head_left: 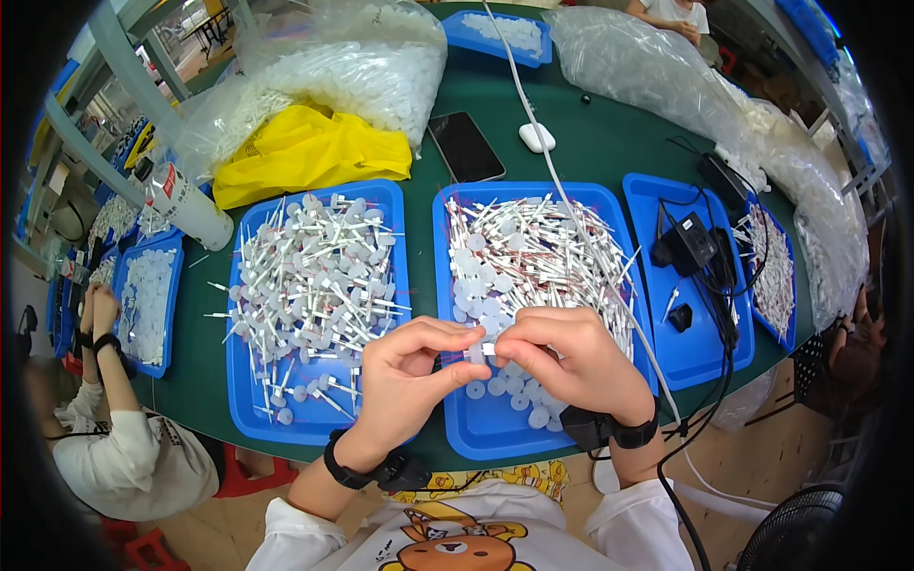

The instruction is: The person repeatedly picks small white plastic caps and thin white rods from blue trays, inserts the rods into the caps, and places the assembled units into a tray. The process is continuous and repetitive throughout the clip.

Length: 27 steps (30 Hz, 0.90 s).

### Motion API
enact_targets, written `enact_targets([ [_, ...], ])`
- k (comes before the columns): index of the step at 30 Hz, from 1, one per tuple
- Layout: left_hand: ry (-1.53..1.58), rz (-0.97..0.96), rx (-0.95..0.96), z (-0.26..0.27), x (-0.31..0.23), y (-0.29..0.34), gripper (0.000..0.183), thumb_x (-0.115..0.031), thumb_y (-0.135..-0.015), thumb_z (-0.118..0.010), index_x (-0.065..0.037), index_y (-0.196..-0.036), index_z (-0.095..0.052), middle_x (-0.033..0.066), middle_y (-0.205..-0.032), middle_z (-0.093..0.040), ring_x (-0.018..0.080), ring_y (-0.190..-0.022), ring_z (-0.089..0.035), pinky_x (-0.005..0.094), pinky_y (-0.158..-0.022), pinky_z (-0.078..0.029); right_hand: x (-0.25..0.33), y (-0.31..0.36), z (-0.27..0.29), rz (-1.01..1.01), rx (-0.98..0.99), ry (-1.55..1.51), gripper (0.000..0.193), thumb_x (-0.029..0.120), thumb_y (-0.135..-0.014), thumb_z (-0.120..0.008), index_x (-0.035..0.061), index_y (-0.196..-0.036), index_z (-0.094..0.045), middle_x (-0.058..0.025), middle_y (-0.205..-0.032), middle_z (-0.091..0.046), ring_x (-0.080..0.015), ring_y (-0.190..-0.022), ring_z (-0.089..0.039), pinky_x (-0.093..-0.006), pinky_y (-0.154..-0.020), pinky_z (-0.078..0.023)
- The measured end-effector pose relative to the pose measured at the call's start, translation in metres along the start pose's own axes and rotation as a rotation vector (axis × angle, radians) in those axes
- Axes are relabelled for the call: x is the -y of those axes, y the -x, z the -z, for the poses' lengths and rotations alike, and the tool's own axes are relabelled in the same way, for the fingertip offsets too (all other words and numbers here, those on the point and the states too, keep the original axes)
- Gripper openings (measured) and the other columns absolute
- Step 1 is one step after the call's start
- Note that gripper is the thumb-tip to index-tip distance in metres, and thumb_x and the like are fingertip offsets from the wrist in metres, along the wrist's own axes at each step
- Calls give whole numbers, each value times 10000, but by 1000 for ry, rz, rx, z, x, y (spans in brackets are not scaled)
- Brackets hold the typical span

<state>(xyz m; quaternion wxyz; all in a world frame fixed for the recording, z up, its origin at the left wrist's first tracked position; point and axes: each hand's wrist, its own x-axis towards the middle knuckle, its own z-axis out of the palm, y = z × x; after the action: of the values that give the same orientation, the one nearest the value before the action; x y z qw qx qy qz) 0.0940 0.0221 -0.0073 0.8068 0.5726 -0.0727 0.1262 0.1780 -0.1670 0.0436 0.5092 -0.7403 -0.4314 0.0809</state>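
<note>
My left hand (411,369) pinches a translucent white plastic disc (475,353) between thumb and forefinger. Right beside it, my right hand (573,354) has a small white plastic stick (489,349) in its fingertips, mostly covered by them. The two parts meet or nearly touch; which of the two I cannot tell. Both hands are over the near part of the middle blue tray (490,440), which holds loose discs (538,416) and a heap of white sticks with reddish wires (562,243). In the left blue tray (286,433) lie many sticks with discs on them (319,276).
Behind the trays are a yellow bag (314,152), a phone (466,147), a white case (536,138) and big clear bags of parts (352,71). A bottle (190,205) stands left. Black adapters (687,243) with cables fill a right tray (647,190). A co-worker's hands (98,309) are far left.
</note>
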Motion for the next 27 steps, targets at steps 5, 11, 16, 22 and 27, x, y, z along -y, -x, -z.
enact_targets([
  [5, 49, 43, 16, 0, 1, -1, 319, 118, -731, -799, 52, -1022, -686, 172, -1084, -681, 252, -1083, -653, 384, -986, -515, -4, 0, 1, -110, 73, -124, 153, 126, -943, -630, -6, -891, -686, -68, -697, -637, -171, -593, -601, -288, -532, -448],
  [11, -155, 142, -28, -7, -23, -1, 274, 45, -763, -808, 36, -1007, -683, 132, -1028, -678, 205, -1005, -658, 325, -914, -514, 2, -6, 12, -532, 324, -384, 277, 249, -988, -592, -13, -968, -679, -84, -753, -646, -162, -678, -610, -275, -607, -468],
  [16, -855, -38, -267, -10, -63, 31, 293, 12, -747, -794, 10, -1011, -668, 105, -950, -650, 183, -888, -641, 300, -807, -497, 26, 14, 9, -226, 76, 1, 376, 279, -976, -616, -8, -1216, -580, -163, -1095, -633, -267, -1000, -621, -350, -855, -490],
  [22, -1426, -36, -654, 43, -55, 72, 367, -26, -832, -703, 12, -1185, -610, 148, -1067, -653, 307, -1003, -599, 404, -913, -455, 68, 71, 47, -292, -141, 244, 349, 228, -910, -696, -4, -1156, -606, -169, -1130, -620, -346, -1082, -578, -393, -947, -453],
  [27, -1475, -18, -477, 44, -30, 99, 472, -60, -851, -663, -16, -1307, -550, 184, -1443, -445, 421, -1425, -296, 556, -1177, -187, 61, 125, 92, -460, -593, 448, 238, 150, -878, -707, -18, -1039, -655, -134, -1019, -665, -246, -948, -638, -338, -824, -490],
])
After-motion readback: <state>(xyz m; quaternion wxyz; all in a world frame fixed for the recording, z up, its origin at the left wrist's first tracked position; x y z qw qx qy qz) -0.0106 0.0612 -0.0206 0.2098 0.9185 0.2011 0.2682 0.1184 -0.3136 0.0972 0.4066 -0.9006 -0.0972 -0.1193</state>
